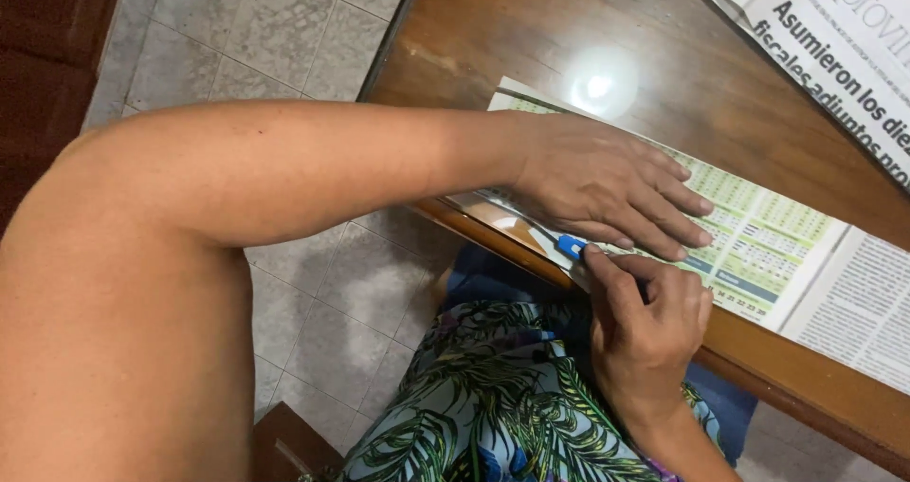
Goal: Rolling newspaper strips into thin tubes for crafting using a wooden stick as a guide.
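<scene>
Cutting newspaper at the surface edge, both hands on.

My left hand (pixel 607 183) lies flat, fingers (pixel 664 207) spread wide, pinning the newspaper (pixel 768 236) to the wooden surface (pixel 531 55). My right hand (pixel 649 326) is closed around a blue-tipped cutter (pixel 571 247), whose tip sits on the paper's near edge, just beside my left fingertips. Risks, as I judge them: the tip is close enough to nick my left fingers if it skips; thin newsprint may tear or bunch if the hold-down slackens; the blade may score the wood underneath. A second newspaper (pixel 834 36) lies well apart.
</scene>
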